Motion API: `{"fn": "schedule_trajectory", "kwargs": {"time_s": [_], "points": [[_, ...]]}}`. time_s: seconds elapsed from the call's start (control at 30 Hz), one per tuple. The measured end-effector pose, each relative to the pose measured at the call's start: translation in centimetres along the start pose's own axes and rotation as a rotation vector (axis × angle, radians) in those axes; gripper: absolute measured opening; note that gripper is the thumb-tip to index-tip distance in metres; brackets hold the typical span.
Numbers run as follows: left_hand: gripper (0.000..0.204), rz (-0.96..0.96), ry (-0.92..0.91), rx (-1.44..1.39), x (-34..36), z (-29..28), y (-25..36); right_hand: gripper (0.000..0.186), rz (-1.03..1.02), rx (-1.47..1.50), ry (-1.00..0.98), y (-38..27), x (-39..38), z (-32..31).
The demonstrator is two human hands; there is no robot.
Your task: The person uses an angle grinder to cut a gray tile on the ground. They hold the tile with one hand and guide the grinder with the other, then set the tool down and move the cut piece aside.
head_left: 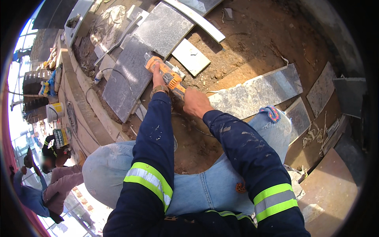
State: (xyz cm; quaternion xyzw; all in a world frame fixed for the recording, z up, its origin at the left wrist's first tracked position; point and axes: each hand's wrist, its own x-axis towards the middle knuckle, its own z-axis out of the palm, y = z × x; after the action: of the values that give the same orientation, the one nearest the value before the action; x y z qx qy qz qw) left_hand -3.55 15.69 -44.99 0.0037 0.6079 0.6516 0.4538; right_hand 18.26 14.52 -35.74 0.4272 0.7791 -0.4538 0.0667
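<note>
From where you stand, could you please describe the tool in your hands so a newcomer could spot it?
Start at the big grey stone slab on the dirt. At its right edge, the left hand and right hand grip an angle grinder. Its bright orange body is unique among grey slabs.

grinder disc (149,60) hidden, right hand (196,103) covering grinder's rear

white-yellow bucket (55,111) | far left ledge | green-white box (61,137) | just below

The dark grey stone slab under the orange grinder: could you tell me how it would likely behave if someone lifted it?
The dark grey stone slab looks rigid and probably heavy for its thickness. Being thin and wide, it might crack if lifted by one corner. Its dusty flat face could be slippery.
</note>
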Motion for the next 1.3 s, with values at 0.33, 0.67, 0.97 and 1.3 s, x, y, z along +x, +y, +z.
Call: {"fn": "schedule_trajectory", "kwargs": {"time_s": [0.33,0.67,0.97,1.3], "points": [[0.06,0.004,-0.009,0.023,-0.1,-0.4,0.2,0.033,-0.016,0.013,0.007,0.1,-0.3,0.2],[0.053,-0.008,0.039,-0.006,-1.6,0.6,-0.1,0.031,-0.004,0.028,0.004,0.5,-1.0,0.1],[0.057,0.056,0.029,0.04,0.4,-0.8,-1.2,0.031,-0.027,-0.021,0.055,0.7,-1.3,0.5],[0.057,0.022,0.007,-0.001,0.7,-1.3,-1.5,0.031,-0.014,-0.017,0.021,0.7,-1.5,0.3]]}}
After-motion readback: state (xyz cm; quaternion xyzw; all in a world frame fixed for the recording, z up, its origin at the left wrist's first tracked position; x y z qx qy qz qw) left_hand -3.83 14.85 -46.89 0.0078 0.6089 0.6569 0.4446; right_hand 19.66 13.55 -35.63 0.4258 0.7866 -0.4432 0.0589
